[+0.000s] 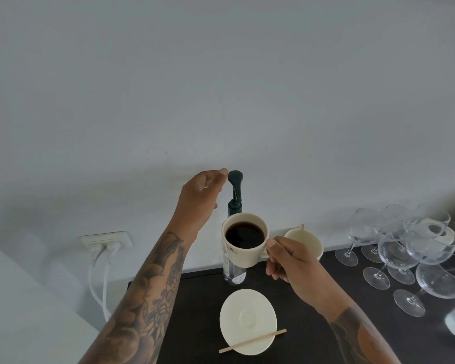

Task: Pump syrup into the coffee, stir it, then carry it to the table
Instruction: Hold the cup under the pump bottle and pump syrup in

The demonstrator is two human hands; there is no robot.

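My right hand (290, 261) grips the handle of a cream cup (243, 240) full of black coffee and holds it in the air under the spout of the syrup bottle's dark green pump (235, 190). The clear bottle (231, 271) stands behind the cup, mostly hidden by it. My left hand (201, 198) hovers just left of the pump head with loosely curled fingers, one fingertip close to the pump top; I cannot tell whether it touches. A cream saucer (248, 321) lies on the dark counter (189, 316) with a wooden stir stick (252, 340) across its near edge.
A second cream cup (306, 244) stands behind my right hand. Several stemmed glasses (405, 248) crowd the counter's right side. A wall socket (107, 241) with two white plugs and cables is at the left, by a white surface.
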